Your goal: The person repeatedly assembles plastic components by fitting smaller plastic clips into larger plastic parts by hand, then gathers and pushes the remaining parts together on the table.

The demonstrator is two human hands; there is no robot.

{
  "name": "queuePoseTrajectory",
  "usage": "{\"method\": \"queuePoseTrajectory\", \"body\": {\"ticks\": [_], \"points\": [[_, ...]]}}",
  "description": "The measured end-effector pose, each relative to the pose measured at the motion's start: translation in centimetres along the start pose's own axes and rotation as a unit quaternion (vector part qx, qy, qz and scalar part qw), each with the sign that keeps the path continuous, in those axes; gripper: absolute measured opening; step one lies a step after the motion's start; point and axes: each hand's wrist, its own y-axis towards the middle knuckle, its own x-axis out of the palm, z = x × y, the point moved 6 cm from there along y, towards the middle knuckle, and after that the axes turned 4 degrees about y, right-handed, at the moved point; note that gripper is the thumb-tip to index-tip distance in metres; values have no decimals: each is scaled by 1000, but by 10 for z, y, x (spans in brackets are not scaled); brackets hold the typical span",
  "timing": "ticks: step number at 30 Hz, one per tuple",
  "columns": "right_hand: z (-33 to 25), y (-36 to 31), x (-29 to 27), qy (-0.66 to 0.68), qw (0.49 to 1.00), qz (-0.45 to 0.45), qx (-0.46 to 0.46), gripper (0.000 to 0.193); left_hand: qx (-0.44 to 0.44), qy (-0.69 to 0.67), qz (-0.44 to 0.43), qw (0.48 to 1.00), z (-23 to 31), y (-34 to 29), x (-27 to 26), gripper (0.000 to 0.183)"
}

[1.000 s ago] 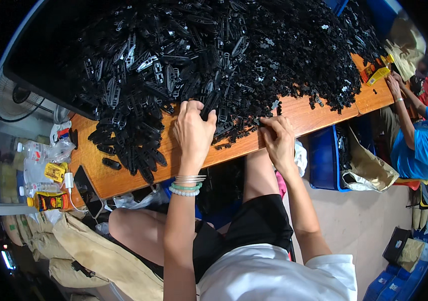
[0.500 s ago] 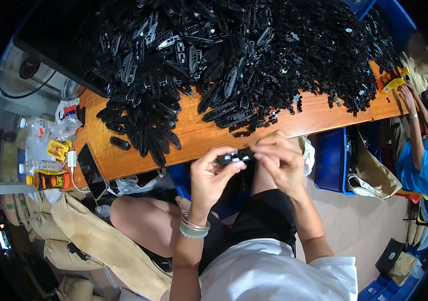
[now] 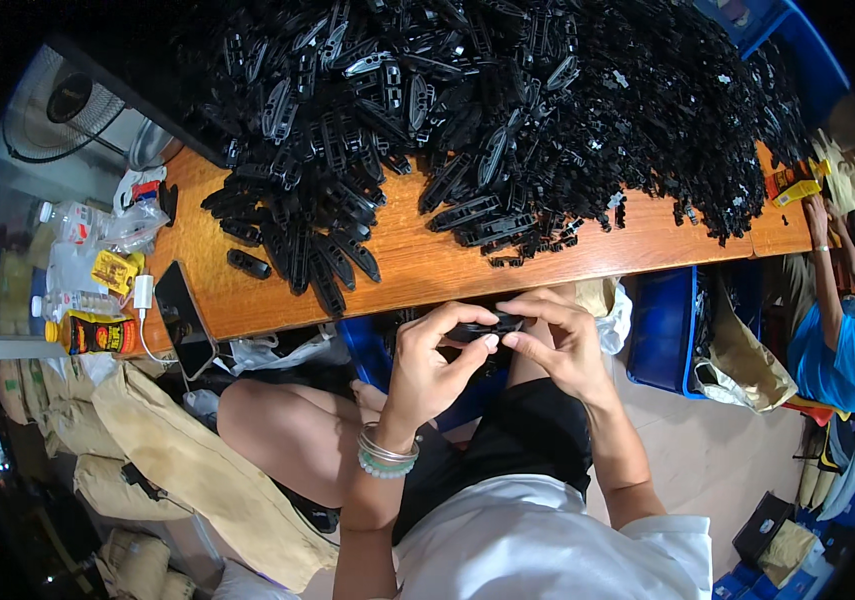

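- The left hand (image 3: 432, 365) is up in front of the body, over the lap. Its fingers curl in and its thumb points toward the other hand.
- The left wrist bends a little and has bead bracelets on it.
- The right hand (image 3: 555, 345) is just beside the left one. Its fingers bend down and pinch.
- The fingertips of both hands almost meet.
- Both forearms come up from the bottom, bare.

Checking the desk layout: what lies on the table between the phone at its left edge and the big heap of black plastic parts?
One loose black part on bare wood, between the phone and the heap, in the head view.
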Motion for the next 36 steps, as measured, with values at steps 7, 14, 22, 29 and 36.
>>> {"method": "queuePoseTrajectory", "body": {"ticks": [7, 14, 22, 29, 36], "points": [[10, 6, 4, 44, 996, -41, 72, 24, 6, -51, -26, 998, -7, 1, -7, 17], [-9, 60, -14, -363, 910, 112, -163, 21, -85, -271, 166, 944, -20, 45, -41, 18], [1, 72, -7, -366, 912, 77, -171, 18, 91, 195, 138, 967, 22, 130, -35, 16], [5, 75, -8, -354, 922, 42, -149, 16, 126, 427, 182, 877, 29, 157, -25, 26], [-2, 70, -12, -326, 918, 78, -213, 18, 84, 226, 219, 945, 9, 133, -51, 19]]}}
